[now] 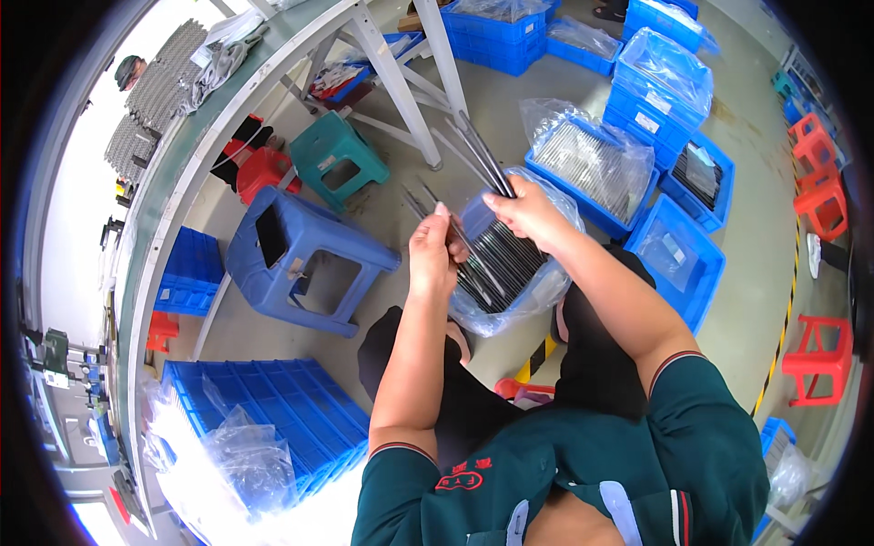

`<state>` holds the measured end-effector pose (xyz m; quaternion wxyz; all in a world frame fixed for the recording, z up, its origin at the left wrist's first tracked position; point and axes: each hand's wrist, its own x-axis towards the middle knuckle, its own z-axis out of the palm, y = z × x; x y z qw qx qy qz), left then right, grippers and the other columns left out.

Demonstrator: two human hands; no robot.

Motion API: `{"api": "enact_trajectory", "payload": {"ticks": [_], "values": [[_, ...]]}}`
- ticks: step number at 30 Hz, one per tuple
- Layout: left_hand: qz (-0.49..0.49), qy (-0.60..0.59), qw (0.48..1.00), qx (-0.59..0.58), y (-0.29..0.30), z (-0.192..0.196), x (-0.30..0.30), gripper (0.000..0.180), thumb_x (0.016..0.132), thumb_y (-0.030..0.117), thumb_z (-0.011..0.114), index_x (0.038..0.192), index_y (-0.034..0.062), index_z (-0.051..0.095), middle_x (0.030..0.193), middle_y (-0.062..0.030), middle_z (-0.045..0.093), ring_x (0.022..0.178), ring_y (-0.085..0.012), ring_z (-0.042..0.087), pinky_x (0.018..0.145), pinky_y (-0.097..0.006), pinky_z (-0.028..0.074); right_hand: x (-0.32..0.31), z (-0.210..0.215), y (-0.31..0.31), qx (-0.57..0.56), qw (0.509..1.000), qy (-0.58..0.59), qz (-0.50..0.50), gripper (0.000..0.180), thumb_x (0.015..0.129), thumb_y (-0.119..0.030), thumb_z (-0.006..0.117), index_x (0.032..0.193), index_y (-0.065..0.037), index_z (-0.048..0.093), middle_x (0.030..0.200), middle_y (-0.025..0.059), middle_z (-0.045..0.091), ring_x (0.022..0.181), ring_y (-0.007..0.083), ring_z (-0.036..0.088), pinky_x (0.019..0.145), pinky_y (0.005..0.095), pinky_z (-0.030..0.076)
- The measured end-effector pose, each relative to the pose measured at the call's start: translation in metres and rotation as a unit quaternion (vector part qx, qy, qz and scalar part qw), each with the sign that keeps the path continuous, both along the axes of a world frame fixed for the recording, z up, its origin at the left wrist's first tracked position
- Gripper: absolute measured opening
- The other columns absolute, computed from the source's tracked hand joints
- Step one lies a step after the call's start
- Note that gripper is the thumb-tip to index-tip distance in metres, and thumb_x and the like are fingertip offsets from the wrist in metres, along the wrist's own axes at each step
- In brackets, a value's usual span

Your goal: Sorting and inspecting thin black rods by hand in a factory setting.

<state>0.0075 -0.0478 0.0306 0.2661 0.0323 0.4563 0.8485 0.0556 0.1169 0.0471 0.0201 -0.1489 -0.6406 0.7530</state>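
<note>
My right hand is closed around a bundle of long, thin dark metal strips, which point up and away to the left. Beside it, my left hand grips a few thin metal strips that stick out past the fingers. Both hands are over a bin lined with clear plastic, between my knees. Rows of similar dark strips lie in that bin. Whether the left hand's strips touch those below I cannot tell.
A blue stool with a dark phone-like slab stands left, near a green stool. Ahead right are a blue bin of strips and an open blue bin. Stacked blue crates stand lower left, by a long workbench.
</note>
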Motion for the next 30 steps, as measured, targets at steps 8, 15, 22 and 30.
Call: {"api": "enact_trajectory", "payload": {"ticks": [8,15,22,30], "values": [[-0.233,-0.068,0.969,-0.043,0.011,-0.007,0.025,0.034,0.091,0.036,0.052,0.081,0.0038,0.056,0.063,-0.0005,0.049,0.045,-0.007,0.036,0.041,-0.021,0.027,-0.005,-0.001,0.008,-0.131,0.99,-0.029,0.035,0.018,0.081,-0.021,0.066,0.078,-0.006,0.056,0.051,-0.0051,0.04,0.038,0.0048,0.033,0.036,0.022,0.022],[-0.281,-0.096,0.954,-0.049,-0.002,0.001,0.03,0.036,0.09,0.039,0.053,0.078,0.0044,0.054,0.067,-0.0035,0.049,0.048,-0.0101,0.038,0.043,-0.023,0.03,-0.024,-0.003,0.082,-0.185,0.961,0.071,-0.192,0.023,0.083,-0.022,0.062,0.07,-0.008,0.05,0.053,-0.0038,0.04,0.039,0.0057,0.032,0.035,0.023,0.026],[-0.382,-0.083,0.92,-0.012,-0.012,0.003,0.028,0.037,0.088,0.039,0.055,0.074,0.0049,0.053,0.066,-0.0029,0.046,0.05,-0.0116,0.04,0.047,-0.025,0.033,-0.034,-0.006,0.091,-0.171,0.938,0.078,-0.293,0.023,0.084,-0.02,0.061,0.07,-0.009,0.047,0.052,-0.0033,0.039,0.038,0.0075,0.033,0.034,0.0248,0.026],[-0.246,-0.094,0.965,0.017,-0.01,-0.011,0.012,0.036,0.089,0.034,0.054,0.088,-0.0013,0.056,0.097,-0.0181,0.063,0.085,-0.0291,0.064,0.077,-0.044,0.053,-0.013,-0.009,0.051,-0.17,0.983,-0.007,-0.063,0.025,0.082,-0.024,0.065,0.069,-0.01,0.049,0.051,-0.003,0.04,0.038,0.0069,0.033,0.035,0.0237,0.024]]}}
